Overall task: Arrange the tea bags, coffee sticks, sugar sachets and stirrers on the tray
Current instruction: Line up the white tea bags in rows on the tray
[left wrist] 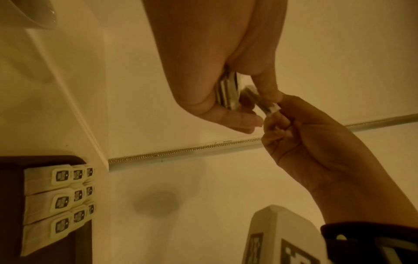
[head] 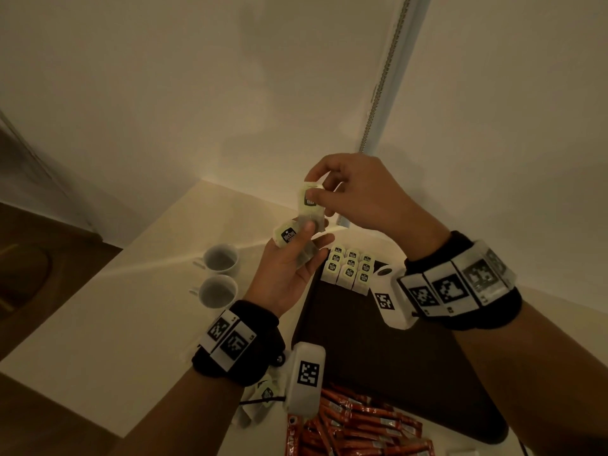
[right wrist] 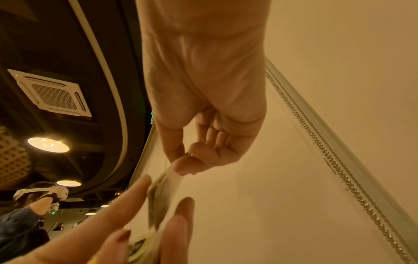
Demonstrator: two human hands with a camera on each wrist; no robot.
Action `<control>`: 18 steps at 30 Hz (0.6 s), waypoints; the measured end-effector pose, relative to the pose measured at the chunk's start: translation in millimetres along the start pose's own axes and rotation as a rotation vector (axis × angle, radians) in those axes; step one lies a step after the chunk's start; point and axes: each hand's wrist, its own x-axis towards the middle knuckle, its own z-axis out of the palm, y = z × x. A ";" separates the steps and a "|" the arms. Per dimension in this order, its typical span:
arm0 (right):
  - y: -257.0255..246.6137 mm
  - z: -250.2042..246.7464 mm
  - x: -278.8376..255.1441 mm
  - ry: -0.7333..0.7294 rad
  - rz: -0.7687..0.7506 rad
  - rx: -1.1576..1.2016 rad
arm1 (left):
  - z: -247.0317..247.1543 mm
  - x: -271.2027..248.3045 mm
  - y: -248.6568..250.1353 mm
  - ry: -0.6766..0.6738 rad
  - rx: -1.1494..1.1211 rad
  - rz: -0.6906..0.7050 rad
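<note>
My left hand [head: 312, 233] is raised above the table and grips a small stack of pale green tea bags [head: 289, 236] between thumb and fingers. Just above it, my right hand [head: 314, 187] pinches one tea bag [head: 310, 202] by its top, its lower end still at the stack. From the left wrist view the pinched tea bag [left wrist: 269, 107] sits between both hands. A dark brown tray [head: 362, 340] lies below, with several tea bags [head: 350, 269] laid in neat rows at its far end. Red coffee sticks [head: 358, 422] lie heaped at the tray's near edge.
Two white cups [head: 219, 274] stand on the pale table left of the tray. A few loose tea bags [head: 263, 394] lie under my left wrist. A wall and a beaded blind chain [head: 385, 80] close off the far side. Another person [right wrist: 27, 214] stands far off.
</note>
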 end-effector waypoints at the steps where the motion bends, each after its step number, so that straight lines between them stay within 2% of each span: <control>1: 1.0 -0.2 -0.8 -0.001 0.008 0.025 | -0.3 0.1 -0.4 0.007 -0.007 0.001; 8: 10.6 -2.0 -5.8 -0.034 0.049 0.140 | -6.9 2.9 -1.9 0.066 0.042 0.016; 18: 25.2 -1.5 -4.5 -0.033 0.033 0.052 | -11.4 8.1 -10.5 0.055 0.153 0.004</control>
